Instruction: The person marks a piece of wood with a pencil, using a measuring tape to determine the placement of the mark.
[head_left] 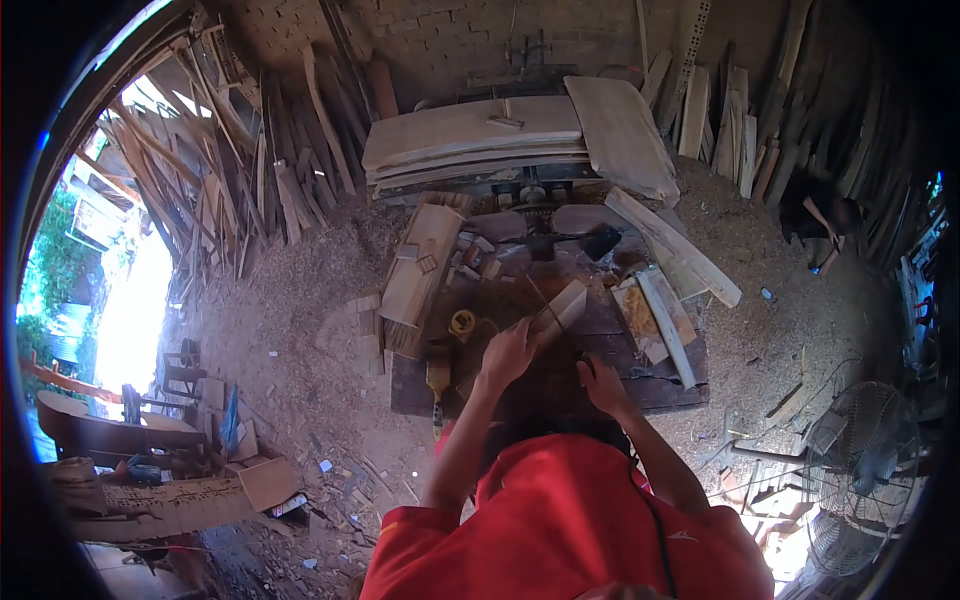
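Observation:
My left hand (510, 352) is closed round the near end of a pale wood block (562, 312) over the dark workbench (655, 395). A thin dark strip (546, 300) crosses the block at a slant, just past my left fingertips. My right hand (602, 386) is a little to the right and nearer to me, its fingers curled. Something small and dark shows at its fingertips, and I cannot tell what it is. Left of my left hand lie a round yellow tape measure (462, 324) and a yellow-handled tool (438, 378).
Small wood offcuts (478, 258) and a long board (425, 262) lie on the bench's left. Narrow planks (668, 325) lie on its right. Behind are stacked wide boards (470, 140). A person (820, 222) crouches at far right; a caged fan (862, 450) stands nearer.

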